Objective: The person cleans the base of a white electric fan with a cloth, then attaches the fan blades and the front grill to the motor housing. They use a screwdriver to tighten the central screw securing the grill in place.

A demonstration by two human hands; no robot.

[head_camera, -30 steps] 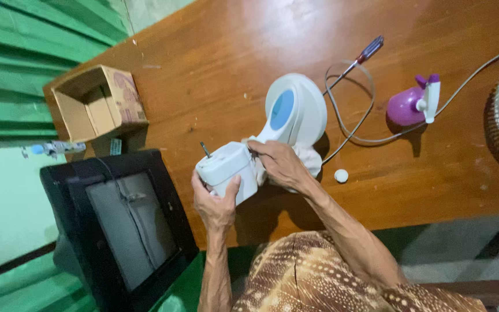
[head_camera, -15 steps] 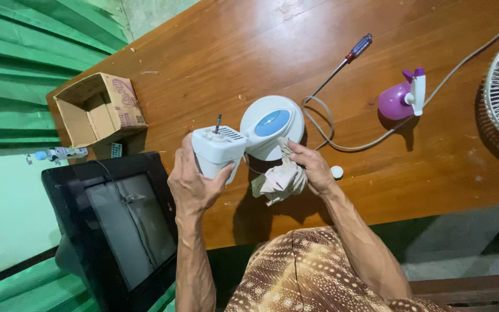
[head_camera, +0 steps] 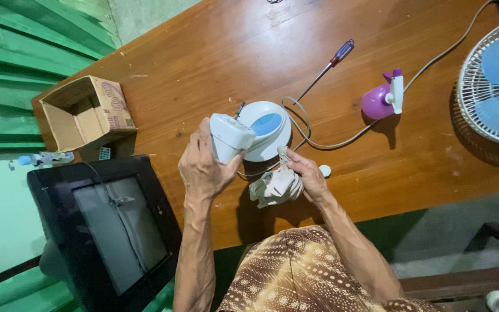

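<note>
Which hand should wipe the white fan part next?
Probably the right hand: it already holds the cloth, beside the white fan motor housing. The left hand is busy gripping that housing.

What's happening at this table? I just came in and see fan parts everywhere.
A person sits at a wooden table. The left hand holds up a white fan motor housing, joined to a round white and blue fan base. The right hand grips a crumpled cloth just below it. A screwdriver, a purple spray bottle and a fan grille with blue blades lie on the table.
</note>
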